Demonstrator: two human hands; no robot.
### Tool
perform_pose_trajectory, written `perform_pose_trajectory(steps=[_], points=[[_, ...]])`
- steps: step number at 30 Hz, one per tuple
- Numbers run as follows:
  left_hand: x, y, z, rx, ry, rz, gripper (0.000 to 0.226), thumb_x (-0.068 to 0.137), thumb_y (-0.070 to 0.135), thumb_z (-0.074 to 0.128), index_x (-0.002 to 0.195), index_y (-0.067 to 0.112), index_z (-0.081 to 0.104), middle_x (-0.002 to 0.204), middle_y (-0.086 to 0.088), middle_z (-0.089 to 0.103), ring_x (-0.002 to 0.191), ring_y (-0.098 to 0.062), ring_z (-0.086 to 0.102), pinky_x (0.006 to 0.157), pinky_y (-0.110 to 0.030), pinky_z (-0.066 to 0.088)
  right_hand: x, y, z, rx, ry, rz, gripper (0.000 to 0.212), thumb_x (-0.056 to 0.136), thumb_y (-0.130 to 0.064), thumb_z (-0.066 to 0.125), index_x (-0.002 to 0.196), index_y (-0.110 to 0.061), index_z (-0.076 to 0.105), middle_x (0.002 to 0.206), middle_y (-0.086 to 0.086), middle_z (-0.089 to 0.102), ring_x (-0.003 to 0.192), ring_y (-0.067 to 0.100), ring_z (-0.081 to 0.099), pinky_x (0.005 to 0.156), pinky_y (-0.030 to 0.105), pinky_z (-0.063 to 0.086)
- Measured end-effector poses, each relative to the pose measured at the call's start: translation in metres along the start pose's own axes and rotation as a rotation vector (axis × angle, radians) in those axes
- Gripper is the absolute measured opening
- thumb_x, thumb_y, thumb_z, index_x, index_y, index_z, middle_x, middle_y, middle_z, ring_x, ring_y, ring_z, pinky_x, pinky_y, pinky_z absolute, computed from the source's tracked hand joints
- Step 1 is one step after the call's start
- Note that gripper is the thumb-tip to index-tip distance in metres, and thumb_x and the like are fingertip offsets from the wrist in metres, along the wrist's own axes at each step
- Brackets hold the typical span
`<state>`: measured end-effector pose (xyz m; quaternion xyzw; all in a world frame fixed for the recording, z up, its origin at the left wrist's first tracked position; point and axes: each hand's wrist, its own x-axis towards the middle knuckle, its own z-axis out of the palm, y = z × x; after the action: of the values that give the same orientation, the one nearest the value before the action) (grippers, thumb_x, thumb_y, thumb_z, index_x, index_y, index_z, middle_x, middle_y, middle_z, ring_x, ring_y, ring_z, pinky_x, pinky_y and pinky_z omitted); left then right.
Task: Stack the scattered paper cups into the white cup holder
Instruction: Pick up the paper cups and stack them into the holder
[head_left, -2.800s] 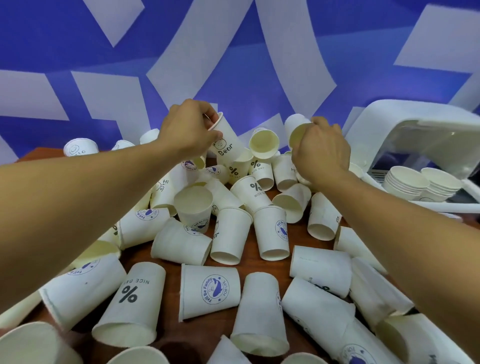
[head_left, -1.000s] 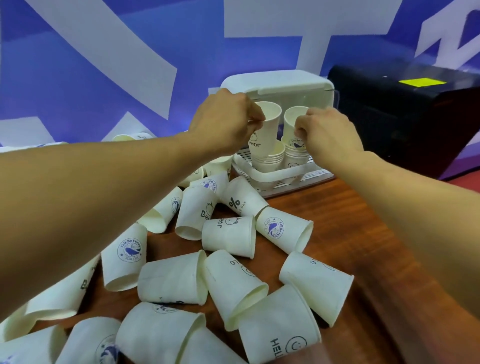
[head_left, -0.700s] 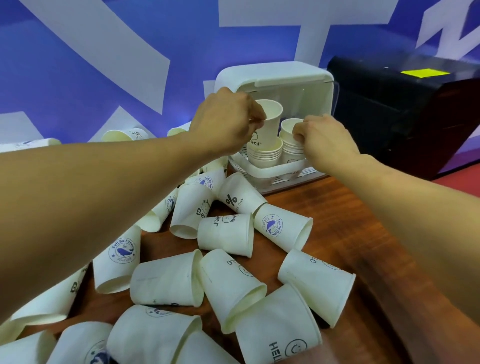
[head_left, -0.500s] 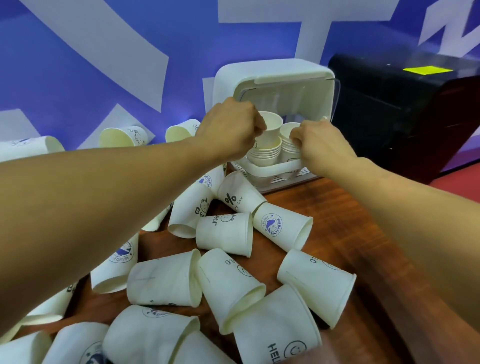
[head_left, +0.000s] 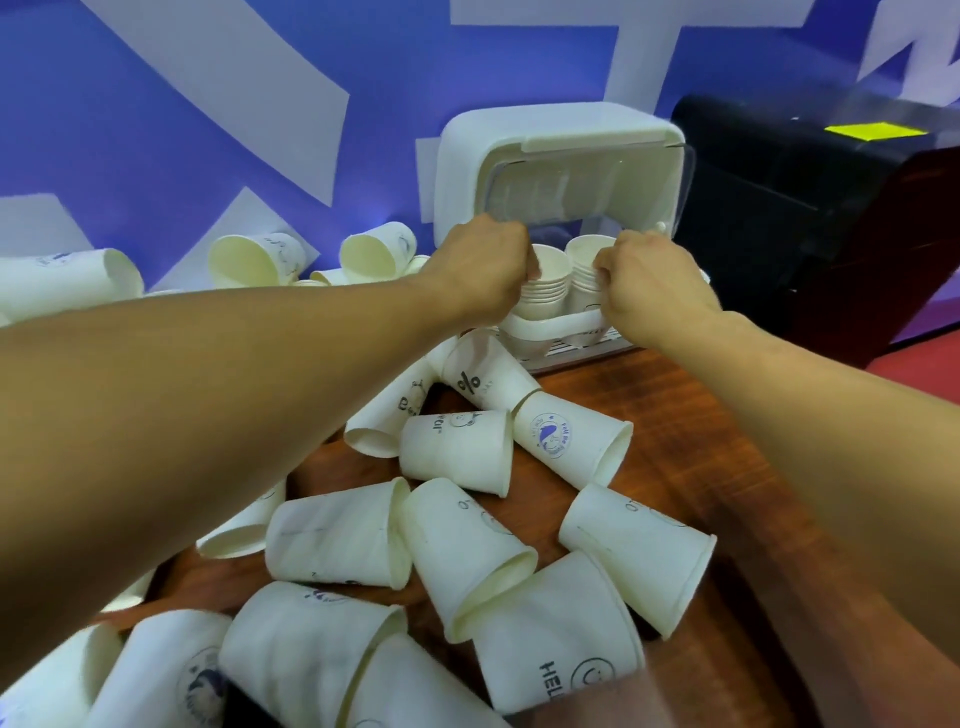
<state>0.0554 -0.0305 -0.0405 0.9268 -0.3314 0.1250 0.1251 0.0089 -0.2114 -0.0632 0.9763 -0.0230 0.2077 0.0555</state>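
Observation:
The white cup holder (head_left: 561, 130) stands at the back of the wooden table (head_left: 696, 415) with its lid raised. Inside it are two nested stacks of paper cups. My left hand (head_left: 483, 265) pinches the rim of the top cup of the left stack (head_left: 548, 288), which sits low in that stack. My right hand (head_left: 654, 286) grips the rim of the top cup on the right stack (head_left: 584, 249). Several scattered paper cups (head_left: 457, 449) lie on their sides in front of the holder, some printed with blue logos or a percent sign.
A black box (head_left: 810, 218) with a yellow label stands right of the holder. More cups (head_left: 254, 257) lie against the blue and white wall at the back left. Bare wood shows on the table's right side.
Both hands carried a cup from the pile to the holder and lowered them onto the two stacks. The cups now sit nested lower than half a second ago.

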Motion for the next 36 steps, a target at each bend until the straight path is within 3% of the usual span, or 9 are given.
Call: perform_pose_trajectory(steps=[3, 7, 11, 14, 17, 19, 22, 29, 36], points=[[-0.014, -0.006, -0.006, -0.041, 0.033, -0.012, 0.04, 0.093, 0.025, 0.063, 0.133, 0.028, 0.06, 0.121, -0.008, 0.065, 0.111, -0.028, 0.057, 0.089, -0.037, 0.046, -0.005, -0.012, -0.012, 0.038, 0.066, 0.055, 0.029, 0.09, -0.019, 0.057, 0.116, -0.006, 0.058, 0.111, 0.014, 0.051, 0.097, 0.034, 0.051, 0.073, 0.039, 0.041], [-0.039, -0.037, -0.033, -0.021, 0.082, -0.065, 0.029, 0.09, 0.034, 0.067, 0.118, 0.027, 0.068, 0.118, -0.002, 0.068, 0.113, -0.027, 0.055, 0.089, -0.035, 0.045, -0.008, -0.042, -0.038, 0.09, 0.217, 0.014, 0.029, 0.092, -0.023, 0.057, 0.115, -0.006, 0.056, 0.109, 0.015, 0.052, 0.097, 0.033, 0.052, 0.077, 0.044, 0.045], [-0.072, -0.079, -0.071, 0.023, 0.093, -0.213, 0.018, 0.091, 0.029, 0.064, 0.106, 0.025, 0.071, 0.111, 0.0, 0.07, 0.11, -0.028, 0.056, 0.089, -0.036, 0.045, 0.0, -0.076, -0.06, 0.154, 0.228, -0.074, 0.03, 0.09, -0.022, 0.058, 0.115, -0.006, 0.057, 0.111, 0.015, 0.054, 0.101, 0.035, 0.051, 0.078, 0.043, 0.045], [-0.091, -0.109, -0.089, 0.067, 0.065, -0.341, 0.016, 0.089, 0.024, 0.058, 0.094, 0.019, 0.072, 0.095, -0.004, 0.07, 0.095, -0.03, 0.058, 0.076, -0.038, 0.053, 0.008, -0.109, -0.069, 0.185, 0.197, -0.149, 0.03, 0.089, -0.02, 0.057, 0.116, -0.006, 0.059, 0.115, 0.015, 0.056, 0.105, 0.036, 0.052, 0.079, 0.041, 0.045], [-0.103, -0.136, -0.094, 0.073, -0.027, -0.434, 0.02, 0.09, 0.028, 0.053, 0.077, 0.02, 0.066, 0.087, 0.0, 0.062, 0.076, -0.023, 0.051, 0.057, -0.03, 0.041, 0.016, -0.142, -0.065, 0.19, 0.112, -0.161, 0.031, 0.09, -0.025, 0.055, 0.119, -0.013, 0.058, 0.115, 0.01, 0.056, 0.105, 0.031, 0.053, 0.078, 0.039, 0.048], [-0.108, -0.151, -0.094, -0.007, -0.09, -0.456, 0.017, 0.091, 0.035, 0.055, 0.096, 0.029, 0.07, 0.101, 0.005, 0.061, 0.083, -0.019, 0.051, 0.065, -0.03, 0.04, 0.024, -0.16, -0.057, 0.202, 0.034, -0.162, 0.035, 0.09, -0.025, 0.054, 0.124, -0.017, 0.056, 0.12, 0.008, 0.053, 0.109, 0.029, 0.051, 0.081, 0.039, 0.047], [-0.111, -0.163, -0.09, -0.131, -0.163, -0.482, 0.036, 0.09, 0.038, 0.062, 0.126, 0.031, 0.061, 0.126, 0.002, 0.058, 0.105, -0.023, 0.054, 0.084, -0.032, 0.044, 0.038, -0.181, -0.039, 0.186, -0.053, -0.172, 0.038, 0.09, -0.025, 0.054, 0.127, -0.017, 0.056, 0.127, 0.007, 0.048, 0.115, 0.028, 0.047, 0.082, 0.038, 0.045], [-0.099, -0.184, -0.072, -0.155, -0.175, -0.469, 0.042, 0.091, 0.041, 0.062, 0.131, 0.032, 0.057, 0.135, 0.0, 0.054, 0.118, -0.023, 0.051, 0.089, -0.031, 0.043, 0.068, -0.209, -0.004, 0.081, -0.175, -0.122, 0.04, 0.095, -0.035, 0.045, 0.129, -0.017, 0.055, 0.147, 0.006, 0.032, 0.129, 0.027, 0.034, 0.099, 0.045, 0.034], [-0.092, -0.193, -0.058, -0.07, -0.178, -0.385, 0.046, 0.091, 0.049, 0.055, 0.135, 0.035, 0.054, 0.143, 0.003, 0.049, 0.126, -0.024, 0.045, 0.091, -0.03, 0.037, 0.079, -0.215, 0.011, 0.076, -0.266, -0.064, 0.045, 0.098, -0.035, 0.03, 0.133, -0.015, 0.049, 0.147, 0.005, 0.037, 0.131, 0.027, 0.034, 0.101, 0.049, 0.03]])
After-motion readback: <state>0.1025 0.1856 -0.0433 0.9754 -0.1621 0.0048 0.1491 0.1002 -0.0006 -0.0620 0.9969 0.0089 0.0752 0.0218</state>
